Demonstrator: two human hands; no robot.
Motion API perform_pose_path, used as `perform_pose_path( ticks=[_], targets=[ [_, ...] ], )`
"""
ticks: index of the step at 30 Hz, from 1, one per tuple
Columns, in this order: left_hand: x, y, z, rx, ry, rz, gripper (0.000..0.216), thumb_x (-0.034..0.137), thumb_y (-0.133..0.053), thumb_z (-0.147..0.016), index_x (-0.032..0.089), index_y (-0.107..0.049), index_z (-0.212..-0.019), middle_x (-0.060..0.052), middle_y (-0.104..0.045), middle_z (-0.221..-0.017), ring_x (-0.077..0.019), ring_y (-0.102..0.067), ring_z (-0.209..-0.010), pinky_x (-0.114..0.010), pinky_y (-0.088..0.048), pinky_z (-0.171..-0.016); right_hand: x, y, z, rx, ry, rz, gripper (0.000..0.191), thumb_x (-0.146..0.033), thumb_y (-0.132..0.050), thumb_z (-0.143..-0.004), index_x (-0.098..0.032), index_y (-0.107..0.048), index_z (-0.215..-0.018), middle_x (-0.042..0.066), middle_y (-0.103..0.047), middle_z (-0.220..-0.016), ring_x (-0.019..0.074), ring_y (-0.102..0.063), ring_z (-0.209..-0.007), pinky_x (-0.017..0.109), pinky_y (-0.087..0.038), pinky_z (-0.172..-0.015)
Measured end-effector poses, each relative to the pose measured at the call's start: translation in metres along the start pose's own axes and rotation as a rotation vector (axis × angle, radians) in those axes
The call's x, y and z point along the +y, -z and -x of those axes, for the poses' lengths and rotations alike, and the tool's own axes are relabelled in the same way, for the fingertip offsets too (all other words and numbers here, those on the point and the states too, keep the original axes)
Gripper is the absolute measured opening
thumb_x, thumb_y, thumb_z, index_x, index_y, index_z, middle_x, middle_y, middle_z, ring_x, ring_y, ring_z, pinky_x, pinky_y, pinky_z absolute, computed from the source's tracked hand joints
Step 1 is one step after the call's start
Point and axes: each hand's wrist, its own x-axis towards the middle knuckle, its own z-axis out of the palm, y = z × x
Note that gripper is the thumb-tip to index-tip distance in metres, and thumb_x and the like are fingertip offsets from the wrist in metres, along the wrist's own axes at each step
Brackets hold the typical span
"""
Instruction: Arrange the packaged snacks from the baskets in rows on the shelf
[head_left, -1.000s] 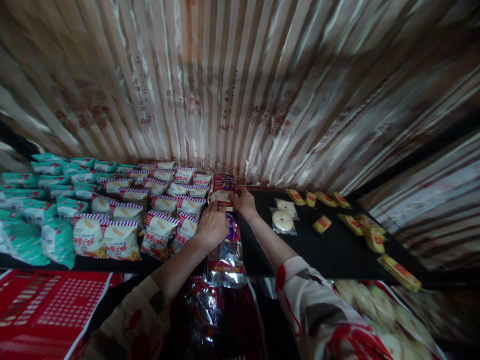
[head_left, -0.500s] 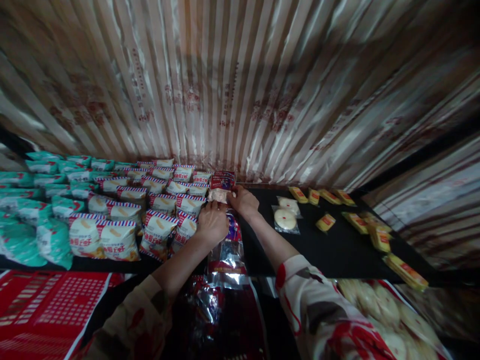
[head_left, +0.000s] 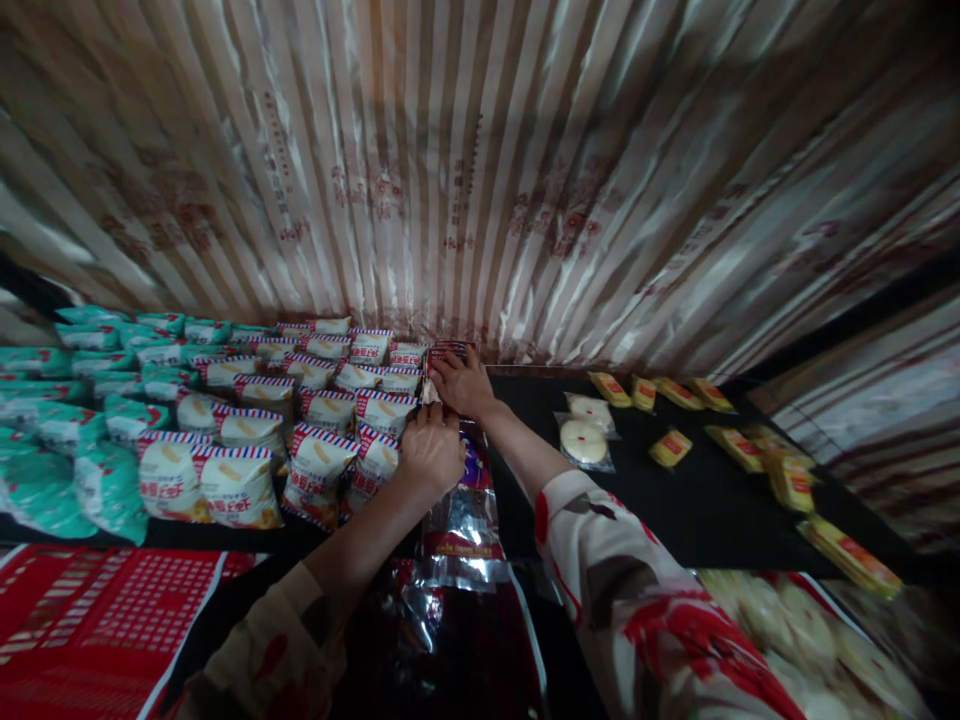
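My left hand point(head_left: 429, 452) rests with curled fingers on the top of a shiny red and silver snack bag point(head_left: 463, 520) that hangs over the front edge of the black shelf point(head_left: 675, 510). My right hand point(head_left: 460, 382) reaches further back and presses on a dark red snack packet point(head_left: 448, 352) near the striped foil wall. Both hands sit just right of the rows of red, white and blue striped snack bags point(head_left: 315, 465).
Teal snack bags point(head_left: 67, 450) fill the shelf's left end. Round white cakes in clear wrap point(head_left: 583, 440) and several yellow packets point(head_left: 742, 448) lie to the right. A red crate point(head_left: 90, 620) sits lower left, a bag of round biscuits point(head_left: 795, 640) lower right.
My right hand has pushed the dark red packet back toward the wall and now covers most of it. My left hand has stayed on the shiny bag.
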Motion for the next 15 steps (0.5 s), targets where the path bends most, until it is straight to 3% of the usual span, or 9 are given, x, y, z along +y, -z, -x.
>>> perform_pose_path(
  ticks=[4, 15],
  targets=[
    [0.000, -0.001, -0.002, -0.010, -0.005, -0.031, 0.035, 0.026, -0.051, -0.081, 0.012, -0.057, -0.112, -0.017, -0.054, -0.119, -0.0285, -0.051, -0.109, -0.041, -0.043, -0.091, -0.005, -0.004, -0.006, -0.116, -0.064, 0.004, 0.044, -0.048, -0.029, -0.092, -0.031, -0.050, -0.127, 0.002, -0.043, -0.140, 0.0346, -0.027, -0.131, 0.054, -0.025, -0.102],
    [0.000, 0.003, -0.006, -0.067, 0.019, -0.009, 0.031, 0.026, -0.051, -0.081, 0.012, -0.059, -0.108, -0.016, -0.056, -0.114, -0.0287, -0.054, -0.104, -0.042, -0.044, -0.088, -0.006, -0.012, -0.010, -0.066, -0.094, 0.017, 0.041, -0.046, -0.032, -0.092, -0.032, -0.054, -0.123, 0.000, -0.044, -0.139, 0.0332, -0.023, -0.133, 0.051, -0.023, -0.105]
  ],
)
